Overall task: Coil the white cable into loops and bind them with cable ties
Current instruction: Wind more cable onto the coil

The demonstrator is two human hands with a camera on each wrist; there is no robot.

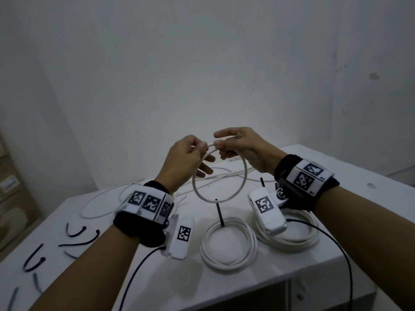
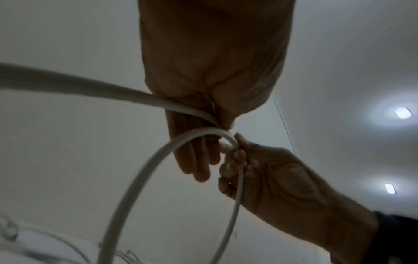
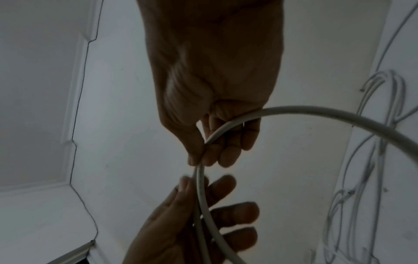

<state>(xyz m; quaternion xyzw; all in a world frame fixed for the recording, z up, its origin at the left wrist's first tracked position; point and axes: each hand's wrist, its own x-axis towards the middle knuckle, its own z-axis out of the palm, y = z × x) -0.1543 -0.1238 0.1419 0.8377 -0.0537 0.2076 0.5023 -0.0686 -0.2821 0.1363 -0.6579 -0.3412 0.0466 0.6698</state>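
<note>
Both hands are raised above the white table [image 1: 314, 277] and share one white cable [image 1: 245, 173] bent into a single round loop. My left hand [image 1: 199, 149] pinches the cable at the top of the loop between thumb and forefinger, its other fingers spread behind. Just to its right, my right hand [image 1: 221, 145] pinches the same cable. In the left wrist view the cable [image 2: 140, 178] crosses itself under my left hand [image 2: 222, 125]. The right wrist view has my right hand [image 3: 199, 157] gripping the cable [image 3: 316, 110] above the other palm.
Two coiled white bundles lie on the table, one in the middle [image 1: 229, 241] with a black tie [image 1: 219, 213] sticking up, one [image 1: 298, 234] under my right wrist. Loose white cable [image 1: 101, 205] trails at the back left. Several black cable ties [image 1: 33, 259] lie at the left front.
</note>
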